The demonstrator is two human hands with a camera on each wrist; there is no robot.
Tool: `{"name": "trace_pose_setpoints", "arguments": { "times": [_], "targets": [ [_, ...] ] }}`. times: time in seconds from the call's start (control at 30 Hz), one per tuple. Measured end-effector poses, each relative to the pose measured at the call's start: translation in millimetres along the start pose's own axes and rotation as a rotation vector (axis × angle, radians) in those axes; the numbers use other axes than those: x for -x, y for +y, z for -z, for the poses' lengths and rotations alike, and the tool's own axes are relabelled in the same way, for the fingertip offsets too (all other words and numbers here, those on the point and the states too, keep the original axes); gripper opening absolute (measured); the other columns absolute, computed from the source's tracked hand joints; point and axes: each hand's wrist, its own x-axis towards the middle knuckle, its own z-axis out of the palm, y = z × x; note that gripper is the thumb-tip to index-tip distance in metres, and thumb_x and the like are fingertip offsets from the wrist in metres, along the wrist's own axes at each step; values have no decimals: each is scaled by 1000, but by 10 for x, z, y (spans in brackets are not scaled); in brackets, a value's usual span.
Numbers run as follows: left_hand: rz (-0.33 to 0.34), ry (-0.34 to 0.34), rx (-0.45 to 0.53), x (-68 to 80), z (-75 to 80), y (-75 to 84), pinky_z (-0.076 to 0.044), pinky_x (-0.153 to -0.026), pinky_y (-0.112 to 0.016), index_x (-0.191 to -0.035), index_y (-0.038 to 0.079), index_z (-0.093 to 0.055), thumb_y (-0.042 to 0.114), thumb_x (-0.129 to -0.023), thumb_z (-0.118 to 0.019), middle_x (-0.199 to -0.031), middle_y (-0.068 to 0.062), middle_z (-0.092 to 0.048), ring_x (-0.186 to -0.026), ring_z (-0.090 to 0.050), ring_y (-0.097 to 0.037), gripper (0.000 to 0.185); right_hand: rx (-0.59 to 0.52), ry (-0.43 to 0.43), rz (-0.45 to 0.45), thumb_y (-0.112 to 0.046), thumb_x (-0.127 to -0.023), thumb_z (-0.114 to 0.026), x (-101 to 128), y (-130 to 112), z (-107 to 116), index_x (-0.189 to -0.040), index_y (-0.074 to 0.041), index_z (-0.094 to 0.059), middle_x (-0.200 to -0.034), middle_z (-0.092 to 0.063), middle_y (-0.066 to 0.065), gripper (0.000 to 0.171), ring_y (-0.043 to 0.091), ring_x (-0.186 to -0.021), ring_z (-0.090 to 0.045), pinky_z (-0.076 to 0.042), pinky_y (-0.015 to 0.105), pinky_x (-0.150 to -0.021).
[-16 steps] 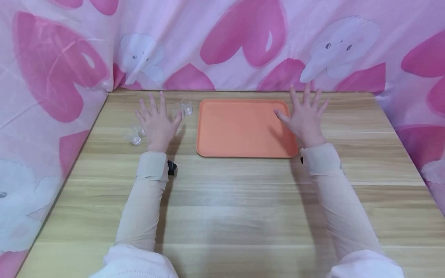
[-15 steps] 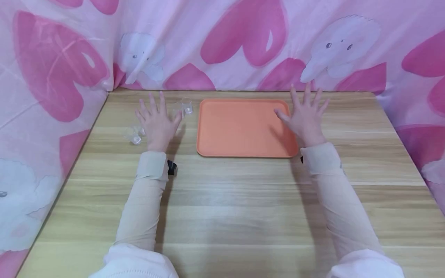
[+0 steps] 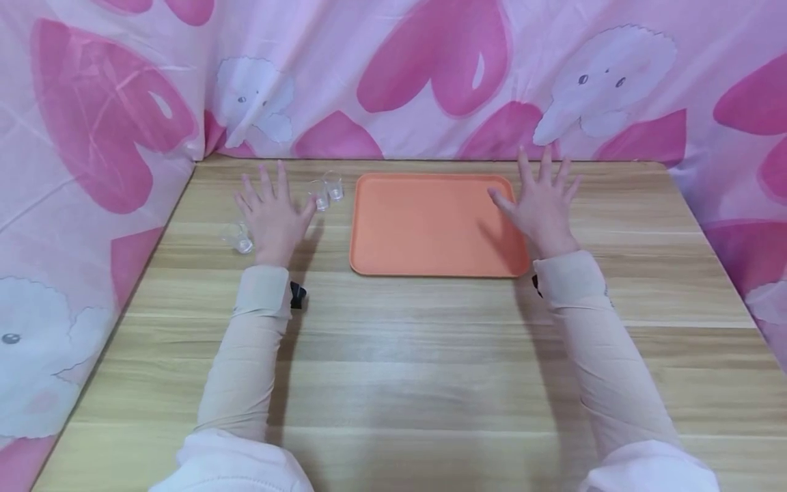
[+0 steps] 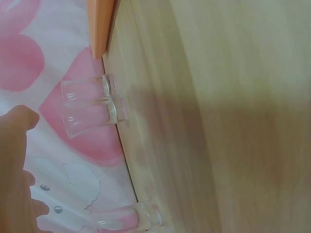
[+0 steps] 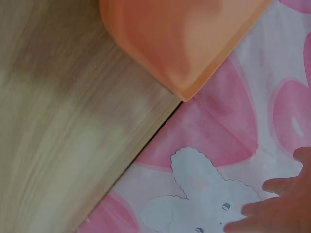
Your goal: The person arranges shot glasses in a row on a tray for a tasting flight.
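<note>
Left grip (image 3: pixel 274 220) and right grip (image 3: pixel 544 208) are both spread wide, holding nothing, so a slow, low pinch probably suits the clear cups (image 3: pixel 335 191) left of the orange tray (image 3: pixel 424 229) on the surface (image 3: pixel 430 376) (hard to tell how many).

High head view facing down, 2 nearer tilted wrist views, all sharing tray (image 3: pixel 439 225)

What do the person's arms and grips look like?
Left grip and right grip bare. Pale beige forearm sleeves, wide pale wrist bands, small black fittings at both inner wrists, loose whitish outer sleeves.
</note>
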Motion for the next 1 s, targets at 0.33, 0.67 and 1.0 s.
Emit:
{"name": "trace_pose_setpoints", "arguments": {
  "times": [0.33,0.67,1.0],
  "targets": [
    [-58,65,178,64,228,-131,-9,-120,-59,-153,6,-12,47,-97,-40,-155,-25,-24,-143,-18,-46,74,-408,-162,-119,-33,-96,-50,-6,145,86,-152,-2,-14,-150,-24,34,74,49,-136,-30,-29,62,-112],
    [-55,133,437,285,410,-603,-33,-111,-58,-143,2,-38,37,-98,-45,-142,-26,-46,-130,-41,-46,58,-515,-252,-197,-14,-92,-55,5,320,55,-140,8,-38,-113,-55,21,56,5,-79,-54,-48,22,-79],
    [-72,41,531,390,315,-1075,-38,-101,-63,-143,-1,-38,38,-96,-51,-143,-28,-44,-124,-44,-50,62,-505,-351,-215,-7,-89,-53,30,437,-27,-139,10,-37,-109,-57,19,55,-2,-73,-52,-45,15,-73]
  ]
}}
